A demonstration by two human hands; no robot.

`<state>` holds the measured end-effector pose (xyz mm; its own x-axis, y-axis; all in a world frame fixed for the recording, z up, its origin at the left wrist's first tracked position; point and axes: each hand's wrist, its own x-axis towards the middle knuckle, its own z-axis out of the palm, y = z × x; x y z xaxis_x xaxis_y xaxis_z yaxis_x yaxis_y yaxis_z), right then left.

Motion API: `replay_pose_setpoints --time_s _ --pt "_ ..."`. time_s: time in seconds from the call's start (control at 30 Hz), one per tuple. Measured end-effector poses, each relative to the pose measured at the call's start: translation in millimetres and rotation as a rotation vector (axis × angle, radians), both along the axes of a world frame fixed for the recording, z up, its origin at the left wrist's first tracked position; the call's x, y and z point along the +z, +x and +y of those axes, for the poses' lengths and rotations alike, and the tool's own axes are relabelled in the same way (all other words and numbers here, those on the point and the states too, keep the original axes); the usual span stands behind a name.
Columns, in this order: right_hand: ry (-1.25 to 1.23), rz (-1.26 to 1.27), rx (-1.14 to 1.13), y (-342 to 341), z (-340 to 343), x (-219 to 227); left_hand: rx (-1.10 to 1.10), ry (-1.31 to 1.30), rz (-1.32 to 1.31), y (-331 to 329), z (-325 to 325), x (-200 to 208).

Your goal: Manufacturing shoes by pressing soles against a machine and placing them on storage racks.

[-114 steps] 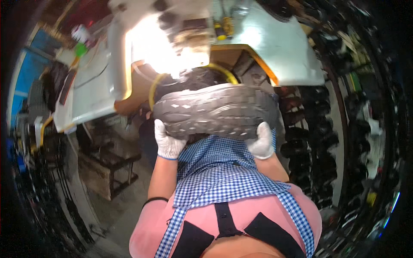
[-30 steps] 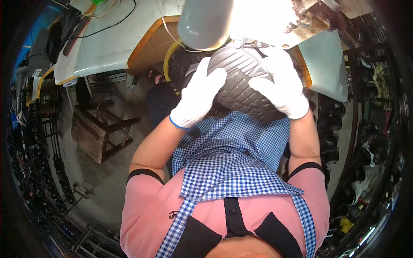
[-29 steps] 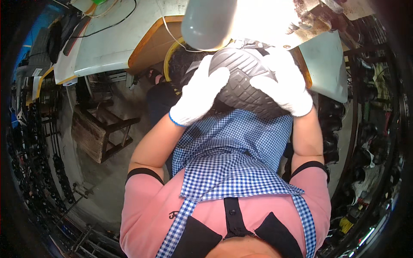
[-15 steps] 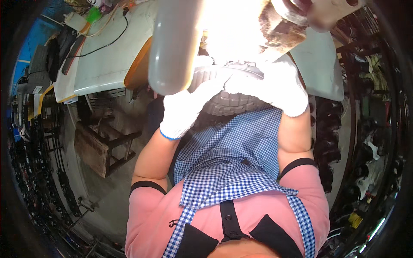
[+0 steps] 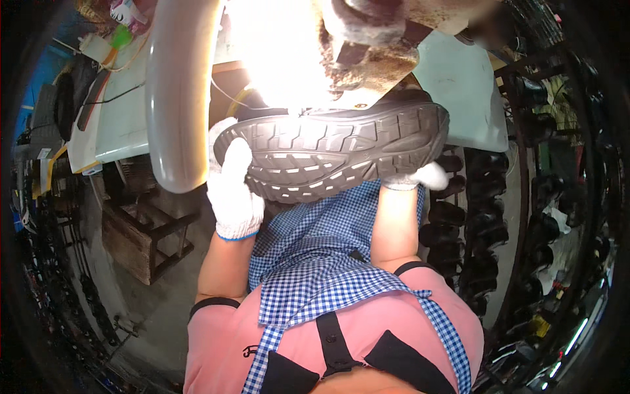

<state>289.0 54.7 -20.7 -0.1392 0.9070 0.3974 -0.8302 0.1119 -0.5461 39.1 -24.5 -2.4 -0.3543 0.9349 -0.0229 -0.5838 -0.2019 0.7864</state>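
A black shoe [image 5: 328, 154] lies lengthwise across the front of me, its chunky treaded sole turned toward me. My left hand [image 5: 233, 187], in a white knit glove with a blue cuff edge, grips the shoe's left end, thumb pressed on the tread. At the right end, my right hand [image 5: 415, 178] is gloved too and mostly hidden under and behind the sole; one gloved digit sticks out. Just above the shoe's upper edge is a worn metal machine head [image 5: 374, 46], its left part washed out by glare. A thin thread [image 5: 230, 95] runs down toward the shoe.
A rounded pale grey column [image 5: 180, 92] hangs close by my left hand. Pale worktops [image 5: 121, 128] extend left and right [image 5: 453, 85]. A wooden stool [image 5: 134, 236] stands on the floor at left. Racks of dark shoes [image 5: 482, 226] line the right side.
The shoe has turned so its whole sole now faces me. My hands have moved apart to its two ends, the right one dropping beneath it. The whole view has shifted somewhat.
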Motion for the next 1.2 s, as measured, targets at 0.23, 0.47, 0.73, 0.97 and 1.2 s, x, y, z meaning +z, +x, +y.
replay_pose_setpoints --time_s 0.23,0.47,0.73,0.97,1.2 --pt "-0.017 -0.317 0.020 5.6 -5.4 -9.5 -0.046 -0.020 -0.030 -11.5 7.7 -13.4" --pt "0.176 -0.638 0.026 -37.1 -51.1 -36.9 -0.084 0.014 -0.100 -71.6 32.8 -44.7" --pt "-0.025 -0.805 0.092 -87.1 -50.2 -24.1 -0.006 -0.064 0.105 -118.5 30.5 -68.3" --pt "0.010 -0.899 0.280 -75.7 -20.3 -13.3 0.038 -0.035 0.067 -121.2 1.8 -86.6" --pt "0.532 -1.691 0.402 -39.4 35.4 51.9 -0.312 0.224 0.455 -33.5 17.8 -22.1"
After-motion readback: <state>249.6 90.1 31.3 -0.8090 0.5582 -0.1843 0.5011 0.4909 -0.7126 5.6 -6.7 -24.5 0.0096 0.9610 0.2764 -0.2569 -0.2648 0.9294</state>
